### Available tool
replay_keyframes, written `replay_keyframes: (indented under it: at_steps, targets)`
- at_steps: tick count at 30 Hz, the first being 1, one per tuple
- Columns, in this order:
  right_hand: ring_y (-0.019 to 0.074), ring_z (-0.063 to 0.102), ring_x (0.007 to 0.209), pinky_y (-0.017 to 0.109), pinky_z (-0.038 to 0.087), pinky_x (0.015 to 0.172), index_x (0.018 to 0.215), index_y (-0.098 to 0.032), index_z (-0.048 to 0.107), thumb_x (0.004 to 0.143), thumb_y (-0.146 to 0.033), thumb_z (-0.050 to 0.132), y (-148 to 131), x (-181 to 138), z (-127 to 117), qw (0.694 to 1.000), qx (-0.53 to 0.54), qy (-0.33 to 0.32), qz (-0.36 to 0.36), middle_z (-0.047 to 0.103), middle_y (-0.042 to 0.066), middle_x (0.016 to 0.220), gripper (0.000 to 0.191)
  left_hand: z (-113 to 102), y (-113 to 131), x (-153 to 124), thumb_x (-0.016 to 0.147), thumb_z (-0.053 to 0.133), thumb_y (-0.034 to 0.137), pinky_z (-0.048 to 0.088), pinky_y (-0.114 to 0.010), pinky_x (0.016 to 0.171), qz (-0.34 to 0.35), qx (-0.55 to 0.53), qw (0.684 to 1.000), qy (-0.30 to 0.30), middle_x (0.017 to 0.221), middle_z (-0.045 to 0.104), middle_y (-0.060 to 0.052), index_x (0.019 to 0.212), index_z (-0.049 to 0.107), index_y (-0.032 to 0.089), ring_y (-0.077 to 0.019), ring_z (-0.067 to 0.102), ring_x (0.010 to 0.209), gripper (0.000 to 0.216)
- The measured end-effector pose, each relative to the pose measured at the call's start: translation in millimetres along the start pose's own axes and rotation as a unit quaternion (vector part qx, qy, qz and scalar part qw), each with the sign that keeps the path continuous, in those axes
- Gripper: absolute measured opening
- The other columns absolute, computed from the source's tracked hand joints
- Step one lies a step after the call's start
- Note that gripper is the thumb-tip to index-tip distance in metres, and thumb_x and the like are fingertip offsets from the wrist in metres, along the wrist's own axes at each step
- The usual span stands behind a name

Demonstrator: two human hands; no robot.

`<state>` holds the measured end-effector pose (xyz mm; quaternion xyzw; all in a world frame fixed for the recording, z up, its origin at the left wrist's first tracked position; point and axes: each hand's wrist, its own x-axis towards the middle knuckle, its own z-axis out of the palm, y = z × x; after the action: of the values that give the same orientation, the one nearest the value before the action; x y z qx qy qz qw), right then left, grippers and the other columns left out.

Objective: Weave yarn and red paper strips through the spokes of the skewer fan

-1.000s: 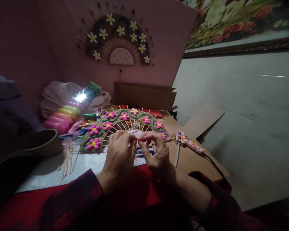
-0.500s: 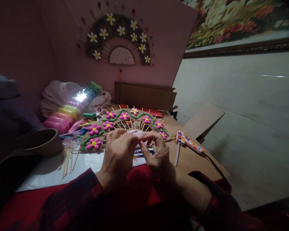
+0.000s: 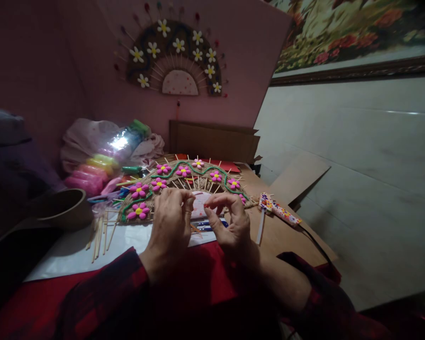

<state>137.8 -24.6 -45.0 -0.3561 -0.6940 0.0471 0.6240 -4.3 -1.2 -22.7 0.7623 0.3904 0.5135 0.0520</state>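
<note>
My right hand pinches a small red piece, perhaps soft clay, between thumb and forefinger. To its left, my left hand is closed with thumb and fingertips together; what they hold, if anything, is too small to make out. A gap separates the two hands. Just beyond them lies a fan-shaped twine-wrapped panel with pink clay flowers, a green wavy strand and thin sticks poking out of its edge. Its pale dotted half-round centre shows between my hands. Blue-handled scissors lie below, partly hidden.
A flower-patterned glue gun with a cord rests at right. Loose sticks, a round cardboard ring and bags of coloured clay are at left. Cardboard stands behind. A similar fan hangs on the wall.
My hands have drawn apart: the left fingertips moved left, away from the right ones. The red piece stays in my right fingertips, and more of the dotted centre and scissors shows.
</note>
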Motion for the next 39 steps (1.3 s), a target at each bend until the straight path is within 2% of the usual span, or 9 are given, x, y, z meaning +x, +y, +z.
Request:
replay_keyframes:
  at_steps: [3,6,12,16,19,22,29,35,39]
  targets:
    - [0.0139,0.055,0.077,0.030,0.046,0.067,0.098,-0.020,0.049,0.081,-0.009,0.058,0,1,0,0.999,0.018,0.008,0.034,0.059,0.003,0.091,0.022,-4,3,4,0.091,0.037,0.025,0.037,-0.033,0.066,-0.092,-0.114,0.988,-0.052,0.073,0.049,-0.003,0.073,0.046,0.020,-0.0183,0.046,0.071,0.020]
    - [0.0143,0.056,0.078,0.030,0.046,0.069,0.097,-0.020,0.049,0.082,-0.013,0.058,0,2,0,0.996,0.044,0.016,0.076,0.059,0.003,0.090,0.019,-7,7,8,0.090,0.037,0.029,0.035,-0.029,0.059,-0.156,-0.220,0.960,-0.081,0.065,0.045,0.000,0.067,0.044,0.020,-0.0154,0.042,0.063,0.026]
    - [0.0139,0.058,0.077,0.028,0.047,0.067,0.092,-0.020,0.048,0.081,-0.019,0.061,3,7,2,0.983,0.113,0.046,0.140,0.059,0.002,0.085,0.017,-4,5,10,0.086,0.046,0.037,0.028,-0.026,0.051,-0.227,-0.390,0.883,-0.129,0.054,0.036,0.003,0.054,0.040,0.019,-0.0115,0.032,0.052,0.037]
    - [0.0135,0.057,0.074,0.027,0.047,0.065,0.092,-0.020,0.047,0.079,-0.022,0.062,4,8,3,0.977,0.118,0.043,0.170,0.059,0.002,0.085,0.019,-1,-1,8,0.084,0.053,0.036,0.032,-0.025,0.055,-0.253,-0.453,0.844,-0.137,0.059,0.045,0.002,0.060,0.049,0.017,-0.0110,0.039,0.056,0.031]
    - [0.0130,0.056,0.072,0.026,0.046,0.062,0.092,-0.020,0.047,0.079,-0.022,0.062,4,8,3,0.976,0.107,0.036,0.186,0.059,0.001,0.085,0.019,-1,-4,8,0.079,0.060,0.032,0.035,-0.025,0.059,-0.251,-0.456,0.846,-0.117,0.065,0.050,0.001,0.067,0.053,0.016,-0.0115,0.044,0.062,0.021]
    - [0.0121,0.054,0.068,0.025,0.044,0.059,0.092,-0.020,0.048,0.080,-0.022,0.060,6,8,2,0.980,0.074,0.024,0.186,0.060,0.002,0.085,0.018,-3,-5,10,0.078,0.062,0.031,0.034,-0.024,0.057,-0.248,-0.434,0.863,-0.076,0.061,0.049,0.003,0.065,0.050,0.017,-0.0105,0.043,0.059,0.022]
    - [0.0138,0.055,0.070,0.026,0.042,0.060,0.092,-0.019,0.051,0.078,-0.014,0.057,23,10,0,0.989,-0.067,-0.032,0.131,0.062,0.002,0.083,0.017,-2,-9,13,0.076,0.062,0.024,0.033,-0.024,0.055,-0.241,-0.399,0.885,-0.011,0.058,0.050,0.002,0.063,0.052,0.016,-0.0103,0.043,0.056,0.019]
    - [0.0147,0.056,0.074,0.027,0.044,0.065,0.094,-0.018,0.052,0.074,-0.009,0.056,25,9,0,0.980,-0.075,-0.173,0.069,0.062,0.003,0.084,0.022,-3,-9,12,0.084,0.053,0.030,0.031,-0.024,0.052,-0.234,-0.392,0.890,0.002,0.053,0.046,0.002,0.056,0.048,0.017,-0.0101,0.039,0.052,0.031]
    - [0.0142,0.056,0.073,0.029,0.045,0.066,0.095,-0.019,0.052,0.071,-0.005,0.053,24,6,1,0.971,-0.073,-0.227,0.033,0.061,0.001,0.082,0.028,-2,-8,14,0.084,0.049,0.029,0.030,-0.024,0.049,-0.263,-0.391,0.881,0.035,0.050,0.045,0.002,0.055,0.048,0.017,-0.0098,0.039,0.048,0.031]
